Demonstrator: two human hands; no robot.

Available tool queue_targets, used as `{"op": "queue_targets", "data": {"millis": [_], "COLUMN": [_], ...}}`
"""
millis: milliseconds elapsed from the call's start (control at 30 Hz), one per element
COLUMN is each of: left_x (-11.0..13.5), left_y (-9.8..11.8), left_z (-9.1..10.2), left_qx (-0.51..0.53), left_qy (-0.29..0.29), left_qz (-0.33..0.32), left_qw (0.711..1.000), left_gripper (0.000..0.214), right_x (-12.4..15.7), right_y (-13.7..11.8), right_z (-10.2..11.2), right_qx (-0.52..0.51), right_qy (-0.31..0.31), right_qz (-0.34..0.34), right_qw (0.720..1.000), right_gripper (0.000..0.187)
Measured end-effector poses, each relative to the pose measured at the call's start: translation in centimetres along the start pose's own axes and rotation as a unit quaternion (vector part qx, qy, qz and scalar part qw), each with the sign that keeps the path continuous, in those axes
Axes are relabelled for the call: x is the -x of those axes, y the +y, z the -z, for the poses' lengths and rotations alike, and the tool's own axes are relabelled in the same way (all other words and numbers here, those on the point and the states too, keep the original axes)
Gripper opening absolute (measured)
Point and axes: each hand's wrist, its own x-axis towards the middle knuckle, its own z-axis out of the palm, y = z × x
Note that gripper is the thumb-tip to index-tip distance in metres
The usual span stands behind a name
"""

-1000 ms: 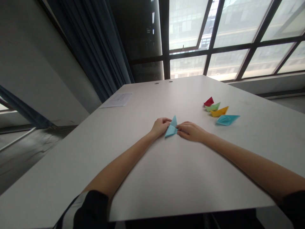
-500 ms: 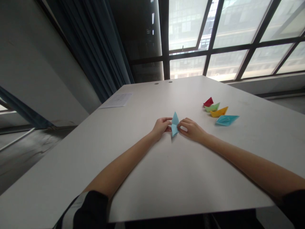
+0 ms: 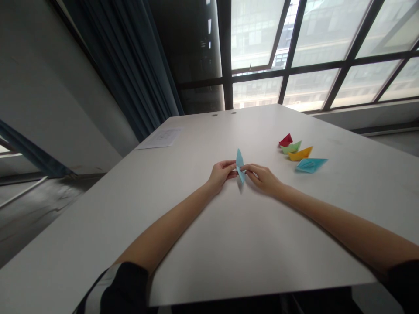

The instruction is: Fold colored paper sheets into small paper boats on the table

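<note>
A small light-blue folded paper stands nearly on edge just above the white table, in the middle. My left hand pinches its left side and my right hand pinches its right side, fingers closed on the paper. Both forearms stretch out over the table toward it. To the right lies a row of finished paper boats: red, green, orange and teal.
A printed white sheet lies at the table's far left corner. Dark curtains hang behind it, and large windows run along the far side. The table's near edge is just in front of my body.
The blue paper, which lay flatter on the table, has been lifted and turned up on edge between my two hands. The boats have not moved.
</note>
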Motion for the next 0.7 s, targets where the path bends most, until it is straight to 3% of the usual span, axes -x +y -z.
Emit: {"op": "queue_targets", "data": {"millis": [333,500,700], "left_x": [0.52,0.55,0.49], "left_y": [-0.2,-0.14,-0.21], "left_z": [-0.21,-0.3,-0.52], "left_qx": [0.037,0.021,-0.028], "left_qy": [-0.029,-0.017,0.011], "left_qz": [-0.005,0.001,-0.009], "left_qw": [0.999,1.0,1.0], "left_gripper": [0.03,0.03,0.029], "right_x": [-0.39,-0.19,-0.13], "right_y": [-0.6,-0.16,0.03], "right_z": [-0.46,-0.83,-0.95], "right_qx": [-0.19,-0.26,-0.235], "right_qy": [0.03,0.029,0.018], "right_qz": [-0.145,-0.14,-0.12], "right_qw": [0.971,0.955,0.964], "right_gripper": [0.022,0.031,0.027]}}
